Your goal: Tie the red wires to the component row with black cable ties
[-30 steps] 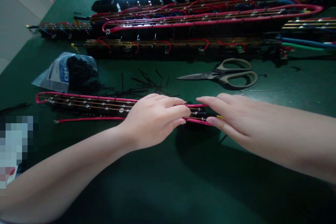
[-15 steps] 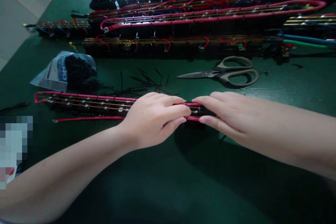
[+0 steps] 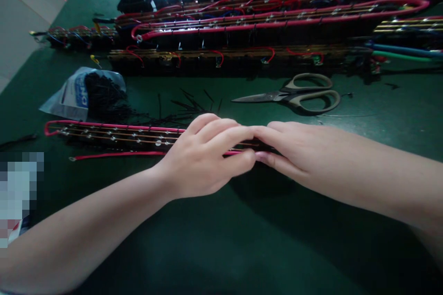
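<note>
On the green bench (image 3: 221,239) lies a long black socket strip (image 3: 114,137) with brass bars and a red wire (image 3: 114,155) along it, running from the left side toward the middle. The left hand (image 3: 204,156) rests over the right end of this strip, its fingers (image 3: 231,134) curled and closed on the strip and the red wire. The right hand (image 3: 297,152) comes from the right and meets it; the fingertips of both hands touch each other above the strip, and the right fingers pinch the same end, though what exactly is between them is hidden. Behind the hands, a pair of scissors (image 3: 297,94) lies flat, well apart. To the left there is a plastic bag (image 3: 74,94) with black cable ties (image 3: 104,97), some ties are scattered near it. More wired strips (image 3: 263,23) are in rows at the far side.
</note>
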Tool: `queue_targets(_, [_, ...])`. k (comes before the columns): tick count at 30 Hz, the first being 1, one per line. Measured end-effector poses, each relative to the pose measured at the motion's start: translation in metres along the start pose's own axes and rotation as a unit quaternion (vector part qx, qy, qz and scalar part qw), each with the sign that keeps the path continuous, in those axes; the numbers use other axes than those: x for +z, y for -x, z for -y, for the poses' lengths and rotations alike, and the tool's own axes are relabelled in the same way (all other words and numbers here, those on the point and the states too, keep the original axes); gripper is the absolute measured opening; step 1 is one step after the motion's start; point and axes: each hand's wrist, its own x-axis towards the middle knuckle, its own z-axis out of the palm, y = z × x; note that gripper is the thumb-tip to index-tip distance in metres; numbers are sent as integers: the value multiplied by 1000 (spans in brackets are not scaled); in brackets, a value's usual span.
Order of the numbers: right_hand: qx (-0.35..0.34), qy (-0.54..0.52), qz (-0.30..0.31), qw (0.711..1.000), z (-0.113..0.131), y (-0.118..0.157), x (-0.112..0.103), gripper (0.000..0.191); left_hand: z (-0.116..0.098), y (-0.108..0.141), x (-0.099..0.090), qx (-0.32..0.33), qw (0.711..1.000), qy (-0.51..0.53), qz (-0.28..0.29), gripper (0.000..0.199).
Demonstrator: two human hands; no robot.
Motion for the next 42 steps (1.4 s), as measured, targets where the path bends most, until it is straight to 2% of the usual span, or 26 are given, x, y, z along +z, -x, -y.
queue_targets(3, [-1,10,2,1000,-1,-1,0,54,0,1,0,111,993,-47,9,14])
queue_targets(6, [1,18,3,1000,-1,-1,1,57,-1,2,-1,143,987,-64,41,17])
queue_targets(10, [-7,19,-2,1000,-1,0,2,56,0,2,-2,141,985,-64,73,16])
queue_targets(21, [2,29,-15,999,-4,-6,3,56,3,2,-1,141,987,-62,49,16])
queue_targets(34, [0,24,-12,1000,-3,-8,3,56,5,1,-5,109,989,25,101,25])
queue_targets(38, [2,27,-7,1000,-2,-7,1,56,5,1,-4,104,992,17,72,25])
queue_targets(42, [-13,31,-22,999,-5,-7,2,56,3,2,-6,88,995,-42,-7,25])
